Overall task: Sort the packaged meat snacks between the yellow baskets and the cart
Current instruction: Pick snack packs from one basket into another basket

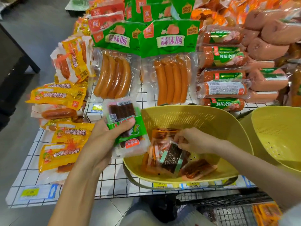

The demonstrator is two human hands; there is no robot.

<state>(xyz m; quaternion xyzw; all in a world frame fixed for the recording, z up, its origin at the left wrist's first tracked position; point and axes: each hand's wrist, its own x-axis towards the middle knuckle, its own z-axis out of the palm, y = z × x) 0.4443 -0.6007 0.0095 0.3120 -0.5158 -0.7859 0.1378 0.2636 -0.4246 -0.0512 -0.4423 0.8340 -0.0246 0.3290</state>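
- While the left hand (104, 141) grips a green-labelled snack pack (125, 126), thumb curled over its front, the pack sits tilted at the left rim of the near yellow basket (179, 110).
- Right hand (193, 140), inside that basket, pinches the corner of a dark pack (172, 156) lying on orange packs (151, 162).
- Second yellow basket (276, 128) stands just beside, on the right.
- Wire cart (228, 207), below the table edge, holds orange packets (267, 214).
- Checked cloth (110, 181) bears sausage packs (171, 75) behind the baskets.

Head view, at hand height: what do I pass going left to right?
yellow sausage packs → left hand → green-label snack pack → dark snack pack → right hand → far-right yellow basket
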